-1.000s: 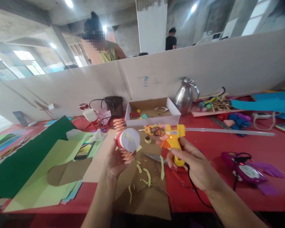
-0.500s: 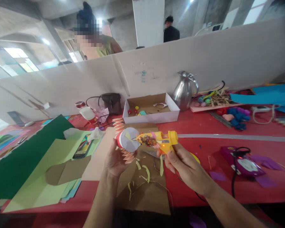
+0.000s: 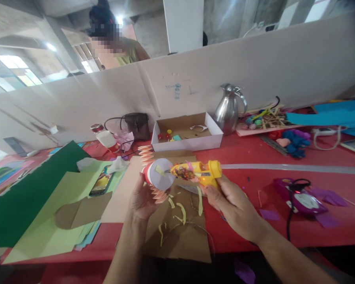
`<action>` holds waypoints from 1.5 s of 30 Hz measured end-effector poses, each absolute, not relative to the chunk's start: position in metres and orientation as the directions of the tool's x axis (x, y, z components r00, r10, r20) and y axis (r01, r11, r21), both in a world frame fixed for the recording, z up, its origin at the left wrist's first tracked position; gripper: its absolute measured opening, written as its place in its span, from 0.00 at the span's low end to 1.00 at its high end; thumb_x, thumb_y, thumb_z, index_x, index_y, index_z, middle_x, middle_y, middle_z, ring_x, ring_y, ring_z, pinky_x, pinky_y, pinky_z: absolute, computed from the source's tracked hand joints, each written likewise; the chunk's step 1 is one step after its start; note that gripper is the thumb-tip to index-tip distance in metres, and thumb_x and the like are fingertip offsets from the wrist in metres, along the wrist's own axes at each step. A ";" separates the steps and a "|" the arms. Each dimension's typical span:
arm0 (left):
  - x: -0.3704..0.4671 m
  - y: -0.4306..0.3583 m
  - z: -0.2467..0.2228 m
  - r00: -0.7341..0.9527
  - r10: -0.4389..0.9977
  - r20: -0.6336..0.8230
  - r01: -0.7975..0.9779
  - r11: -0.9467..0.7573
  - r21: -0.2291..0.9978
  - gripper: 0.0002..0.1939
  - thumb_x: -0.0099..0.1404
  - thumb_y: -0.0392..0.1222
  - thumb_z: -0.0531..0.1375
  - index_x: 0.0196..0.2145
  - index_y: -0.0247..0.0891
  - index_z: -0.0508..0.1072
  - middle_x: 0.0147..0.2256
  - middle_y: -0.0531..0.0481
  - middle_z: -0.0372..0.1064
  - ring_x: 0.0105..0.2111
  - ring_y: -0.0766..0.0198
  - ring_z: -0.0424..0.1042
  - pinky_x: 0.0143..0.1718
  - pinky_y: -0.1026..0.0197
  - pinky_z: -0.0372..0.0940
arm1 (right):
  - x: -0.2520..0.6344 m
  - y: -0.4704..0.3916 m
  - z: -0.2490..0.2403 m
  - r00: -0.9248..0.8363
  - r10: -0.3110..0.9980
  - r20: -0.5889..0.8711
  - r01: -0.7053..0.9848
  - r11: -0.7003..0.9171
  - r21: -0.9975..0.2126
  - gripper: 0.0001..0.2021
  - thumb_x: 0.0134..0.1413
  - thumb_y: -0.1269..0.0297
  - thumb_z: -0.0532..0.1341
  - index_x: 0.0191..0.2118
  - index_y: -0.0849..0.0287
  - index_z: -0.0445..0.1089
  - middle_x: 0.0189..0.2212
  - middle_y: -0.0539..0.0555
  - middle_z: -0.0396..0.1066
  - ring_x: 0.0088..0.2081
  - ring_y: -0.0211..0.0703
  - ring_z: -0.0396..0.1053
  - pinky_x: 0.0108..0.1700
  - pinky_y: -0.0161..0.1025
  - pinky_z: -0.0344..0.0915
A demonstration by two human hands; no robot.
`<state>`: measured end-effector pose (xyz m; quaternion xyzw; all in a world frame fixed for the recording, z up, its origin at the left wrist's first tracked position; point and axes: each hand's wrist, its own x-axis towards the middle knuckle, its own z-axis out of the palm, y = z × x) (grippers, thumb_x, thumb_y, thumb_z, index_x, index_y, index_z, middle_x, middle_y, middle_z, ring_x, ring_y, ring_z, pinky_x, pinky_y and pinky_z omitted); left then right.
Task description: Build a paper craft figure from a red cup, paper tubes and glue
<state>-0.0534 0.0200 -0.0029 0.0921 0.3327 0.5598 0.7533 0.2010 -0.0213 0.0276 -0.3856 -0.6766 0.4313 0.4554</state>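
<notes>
Head view: at the left of the frame, a dark green sheet (image 3: pixel 38 193) and pale green paper (image 3: pixel 47 225) cover the red surface (image 3: pixel 248 152), with a brown cardboard piece with a rounded end (image 3: pixel 77 212) lying on the paper. Just left of centre, the left hand (image 3: pixel 142 202) is clamped on a red-and-white cylinder with a pale grey round end (image 3: pixel 163 182), held up above the surface with that end towards the camera. Peach accordion-folded paper strips (image 3: pixel 146 155) jut out above and below it; they look already attached, though their joints are hidden. One small pale yellow patch (image 3: pixel 159 170) sits on the grey end, and no other part shows there, so that face seems only begun. Below centre, pale yellow offcuts (image 3: pixel 182 213) lie on a brown cardboard sheet (image 3: pixel 183 246), suggesting some cutting is done. Right of centre, the right hand (image 3: pixel 228 206) is wrapped around a yellow plastic glue gun (image 3: pixel 208 172), its nozzle at the patch. Gluing appears in hand, not finished; whether glue is flowing, or the nozzle touches, I cannot tell. Behind the gun, a long clear glue stick (image 3: pixel 284 169) runs rightward, much of it apparently unused.
</notes>
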 end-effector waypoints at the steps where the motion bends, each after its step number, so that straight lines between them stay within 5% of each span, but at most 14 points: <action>1: -0.053 0.020 -0.003 0.150 0.908 -0.390 -0.787 0.348 0.509 0.24 0.62 0.59 0.61 0.41 0.33 0.77 0.32 0.39 0.76 0.29 0.52 0.76 0.39 0.43 0.73 | 0.201 -0.021 0.028 -0.286 0.915 0.283 0.128 0.329 -0.936 0.13 0.69 0.54 0.52 0.34 0.53 0.62 0.21 0.45 0.57 0.21 0.36 0.53 0.23 0.37 0.52; 10: -0.054 0.017 -0.001 0.124 0.902 -0.413 -0.793 0.341 0.506 0.23 0.60 0.58 0.63 0.42 0.35 0.76 0.34 0.39 0.76 0.33 0.50 0.77 0.37 0.45 0.73 | 0.200 -0.020 0.028 -0.296 0.906 0.303 0.215 0.372 -0.903 0.10 0.69 0.54 0.51 0.42 0.54 0.63 0.24 0.45 0.58 0.24 0.36 0.54 0.27 0.37 0.53; 39: -0.055 0.015 0.002 0.062 0.913 -0.402 -0.777 0.297 0.555 0.21 0.63 0.57 0.61 0.44 0.37 0.76 0.36 0.40 0.78 0.36 0.48 0.78 0.42 0.42 0.73 | 0.199 -0.026 0.034 -0.274 0.886 0.375 0.278 0.446 -0.851 0.08 0.68 0.57 0.53 0.42 0.54 0.64 0.24 0.46 0.63 0.24 0.37 0.59 0.28 0.38 0.55; 45: -0.057 0.015 -0.003 0.159 0.930 -0.332 -0.780 0.324 0.535 0.22 0.62 0.55 0.62 0.48 0.38 0.74 0.38 0.40 0.78 0.39 0.48 0.77 0.43 0.43 0.73 | 0.200 -0.027 0.032 -0.263 0.889 0.376 0.295 0.445 -0.846 0.08 0.68 0.58 0.54 0.39 0.55 0.64 0.22 0.46 0.62 0.23 0.37 0.58 0.26 0.37 0.53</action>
